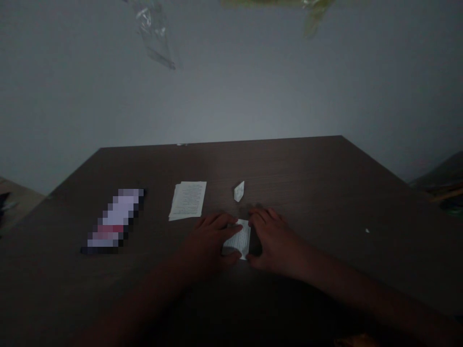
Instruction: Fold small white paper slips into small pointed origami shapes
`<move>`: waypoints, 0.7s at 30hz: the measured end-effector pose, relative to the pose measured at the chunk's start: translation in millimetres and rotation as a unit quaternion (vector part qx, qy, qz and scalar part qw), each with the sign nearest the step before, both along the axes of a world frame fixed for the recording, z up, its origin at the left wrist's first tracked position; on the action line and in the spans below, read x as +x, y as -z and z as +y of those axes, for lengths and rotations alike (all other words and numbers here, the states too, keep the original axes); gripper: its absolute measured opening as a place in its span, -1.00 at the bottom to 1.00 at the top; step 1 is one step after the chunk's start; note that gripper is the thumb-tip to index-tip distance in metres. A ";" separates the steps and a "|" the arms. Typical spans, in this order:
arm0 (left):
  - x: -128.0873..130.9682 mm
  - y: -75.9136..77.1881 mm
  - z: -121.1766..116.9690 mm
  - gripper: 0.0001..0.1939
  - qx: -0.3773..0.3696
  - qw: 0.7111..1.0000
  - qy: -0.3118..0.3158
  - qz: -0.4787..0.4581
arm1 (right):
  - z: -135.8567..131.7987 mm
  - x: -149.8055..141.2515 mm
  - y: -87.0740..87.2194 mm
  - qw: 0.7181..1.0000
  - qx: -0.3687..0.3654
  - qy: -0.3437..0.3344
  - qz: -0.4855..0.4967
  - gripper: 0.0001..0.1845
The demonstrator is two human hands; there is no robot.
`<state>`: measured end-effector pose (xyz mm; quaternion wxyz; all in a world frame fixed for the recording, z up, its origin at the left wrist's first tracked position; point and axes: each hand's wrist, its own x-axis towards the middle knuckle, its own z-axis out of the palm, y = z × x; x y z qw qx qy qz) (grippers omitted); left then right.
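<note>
A small piece of printed paper [241, 241] lies on the table between my two hands. My left hand [213, 240] covers its left side, with the thumb at the near edge and the fingers curved over the far part. Around the right edge curls my right hand [275, 239], fingertips at the far corner and thumb at the near one. Just beyond the hands sits a small folded paper piece [239, 191] with pointed ends. To the left is a stack of printed paper sheets [188, 200], slightly fanned.
A phone [115, 219] with a lit, blurred-out screen lies at the left of the brown table [289, 168]. One tiny white scrap [367, 230] is on the right. A grey wall [231, 91] stands behind, with clear plastic [154, 31] on it. The light is dim.
</note>
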<state>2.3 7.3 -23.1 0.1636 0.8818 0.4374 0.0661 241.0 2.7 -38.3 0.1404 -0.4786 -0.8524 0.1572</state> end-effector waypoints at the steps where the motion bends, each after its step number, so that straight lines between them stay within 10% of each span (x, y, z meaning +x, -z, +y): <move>1: 0.7 -1.4 -0.6 -0.39 -0.003 1.000 -0.001 0.000 | 0.1 0.0 0.2 1.000 -0.003 0.006 0.003 -0.35; 21: 2.8 -0.3 -6.7 -0.39 -0.012 1.000 0.000 -0.015 | 38.1 16.1 20.1 0.990 0.019 0.057 0.128 -0.74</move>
